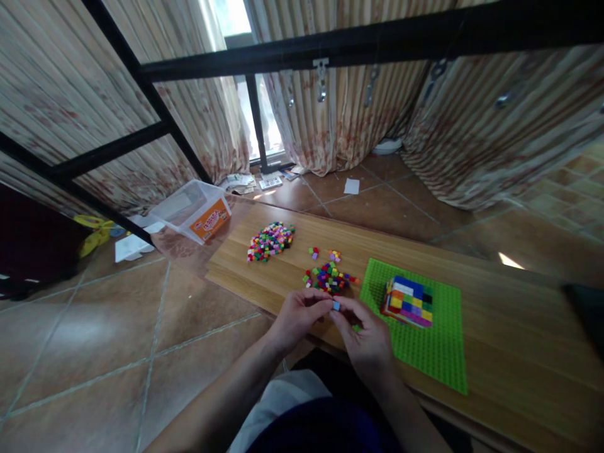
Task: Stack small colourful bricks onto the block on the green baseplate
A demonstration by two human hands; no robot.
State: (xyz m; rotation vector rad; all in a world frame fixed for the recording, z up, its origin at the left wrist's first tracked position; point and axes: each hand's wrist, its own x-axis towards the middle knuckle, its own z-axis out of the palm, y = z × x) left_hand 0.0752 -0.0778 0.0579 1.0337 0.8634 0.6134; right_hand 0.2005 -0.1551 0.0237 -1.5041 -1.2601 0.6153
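My left hand and my right hand meet over the near edge of a wooden board, fingers pinched together around a small blue brick. Just beyond them lies a small heap of mixed coloured bricks. To the right, a green baseplate carries a multicoloured block of stacked bricks. A larger heap of coloured bricks lies at the board's far left.
A clear plastic box with an orange label lies on the tiled floor past the board's left end. Black metal bars cross overhead. Papers lie near striped curtains.
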